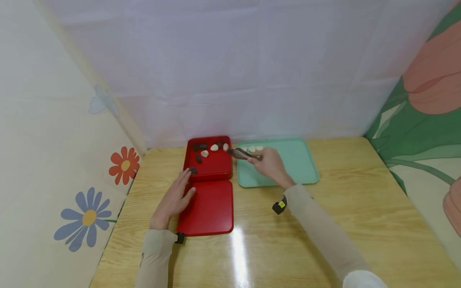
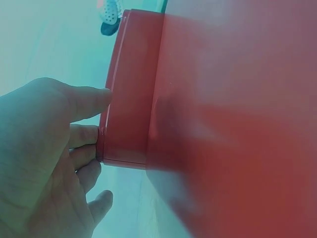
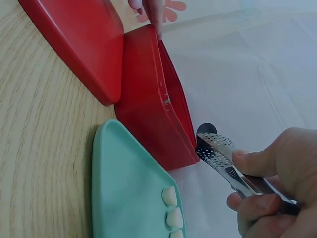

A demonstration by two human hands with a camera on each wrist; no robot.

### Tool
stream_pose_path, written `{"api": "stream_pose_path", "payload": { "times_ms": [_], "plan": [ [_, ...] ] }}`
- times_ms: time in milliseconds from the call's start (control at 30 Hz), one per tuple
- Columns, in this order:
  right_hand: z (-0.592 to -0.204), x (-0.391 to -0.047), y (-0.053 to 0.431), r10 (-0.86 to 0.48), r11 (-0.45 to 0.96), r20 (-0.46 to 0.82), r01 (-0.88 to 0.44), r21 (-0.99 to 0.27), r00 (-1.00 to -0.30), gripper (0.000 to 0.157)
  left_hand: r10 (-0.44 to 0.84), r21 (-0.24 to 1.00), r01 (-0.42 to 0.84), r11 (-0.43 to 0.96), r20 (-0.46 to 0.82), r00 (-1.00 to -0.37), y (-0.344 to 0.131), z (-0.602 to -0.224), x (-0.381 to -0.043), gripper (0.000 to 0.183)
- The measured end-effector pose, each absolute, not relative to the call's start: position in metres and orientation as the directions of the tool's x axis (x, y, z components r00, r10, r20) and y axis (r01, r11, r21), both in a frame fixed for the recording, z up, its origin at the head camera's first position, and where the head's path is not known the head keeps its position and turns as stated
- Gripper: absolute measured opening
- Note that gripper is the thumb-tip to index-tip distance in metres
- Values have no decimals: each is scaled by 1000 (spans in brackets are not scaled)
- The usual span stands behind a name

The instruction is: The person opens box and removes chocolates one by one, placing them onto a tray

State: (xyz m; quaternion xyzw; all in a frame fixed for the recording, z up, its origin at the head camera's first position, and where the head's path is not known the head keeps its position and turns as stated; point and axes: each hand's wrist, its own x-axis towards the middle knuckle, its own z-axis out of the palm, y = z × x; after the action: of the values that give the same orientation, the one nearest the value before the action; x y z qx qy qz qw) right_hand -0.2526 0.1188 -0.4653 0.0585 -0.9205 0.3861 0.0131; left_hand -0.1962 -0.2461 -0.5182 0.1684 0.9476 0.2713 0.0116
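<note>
My right hand (image 1: 270, 162) holds metal tongs (image 1: 242, 154) with perforated ends, above the gap between the red box (image 1: 209, 177) and the mint-green tray (image 1: 295, 164). Between the tong tips is a dark, rounded piece (image 3: 207, 128), near the box's right rim. Dark and white stone-like pieces (image 1: 204, 153) lie inside the box, mostly toward its back. My left hand (image 1: 174, 198) rests at the box's front-left corner; in the left wrist view its thumb and some fingers (image 2: 91, 101) touch the rim.
A flat red lid or tray (image 1: 210, 210) lies directly in front of the box. Several white pieces (image 1: 252, 149) sit along the green tray's back edge. Behind the wooden table (image 1: 259, 232) hangs a white cloth (image 1: 252, 80); flowered panels stand at both sides.
</note>
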Motion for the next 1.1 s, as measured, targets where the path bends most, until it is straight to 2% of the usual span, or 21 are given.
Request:
{"api": "stream_pose_path", "payload": {
  "times_ms": [633,933,1100],
  "plan": [
    [-488,-255,138,-89,699,24,-80,-710,-996,30,322,527,314,790,78,-943,-245,-516,-195,69],
    [-492,-255,143,-57,703,-73,12,-711,-996,34,319,530,301,792,60,-946,-245,-516,-196,70],
    [-494,-255,143,-58,698,-81,18,-716,-995,33,315,535,297,791,60,-947,-246,-517,-195,71]
  ]
}}
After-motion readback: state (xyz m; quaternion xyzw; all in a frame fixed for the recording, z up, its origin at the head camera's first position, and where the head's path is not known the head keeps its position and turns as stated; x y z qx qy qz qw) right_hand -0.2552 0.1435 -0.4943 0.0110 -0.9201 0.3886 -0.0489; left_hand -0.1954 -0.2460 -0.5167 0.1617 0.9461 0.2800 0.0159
